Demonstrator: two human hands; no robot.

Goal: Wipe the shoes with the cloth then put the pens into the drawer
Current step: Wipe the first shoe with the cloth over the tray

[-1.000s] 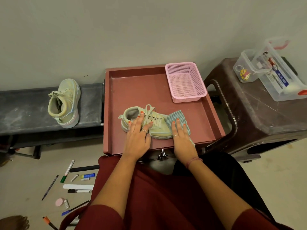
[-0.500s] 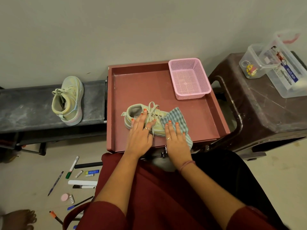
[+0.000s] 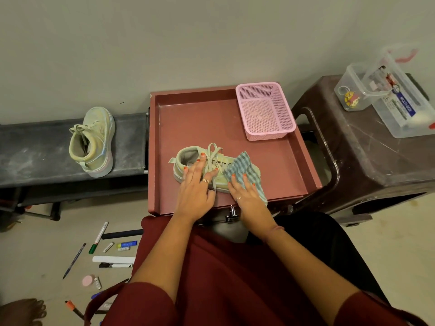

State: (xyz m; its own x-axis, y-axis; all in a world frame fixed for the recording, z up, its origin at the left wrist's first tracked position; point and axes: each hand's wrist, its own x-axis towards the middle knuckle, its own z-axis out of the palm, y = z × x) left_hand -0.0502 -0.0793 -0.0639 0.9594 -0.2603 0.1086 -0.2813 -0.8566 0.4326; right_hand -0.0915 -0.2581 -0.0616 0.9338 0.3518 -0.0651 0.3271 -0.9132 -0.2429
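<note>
Left hand [image 3: 193, 191] flat on shoe [image 3: 200, 168], steadying, gripping nothing. Right hand [image 3: 247, 196] flat, pressing cloth [image 3: 244, 170] onto toe. Risk: shoe skidding along drawer [image 3: 303, 161] under wipe pressure.

— What is the person wearing?
— A dark maroon garment. Short sleeves [image 3: 150, 302] end above the elbows, and the same cloth covers the lap.
— Any jewellery?
— A ring on a finger of the left hand [image 3: 195, 198], another on the right hand [image 3: 249, 201], and a thin reddish band [image 3: 274, 231] round the right wrist.
— The nails?
— Painted orange-red [image 3: 232, 175] on both hands.
— Footwear?
— One bare foot [image 3: 22, 310] shows at the lower left.
</note>
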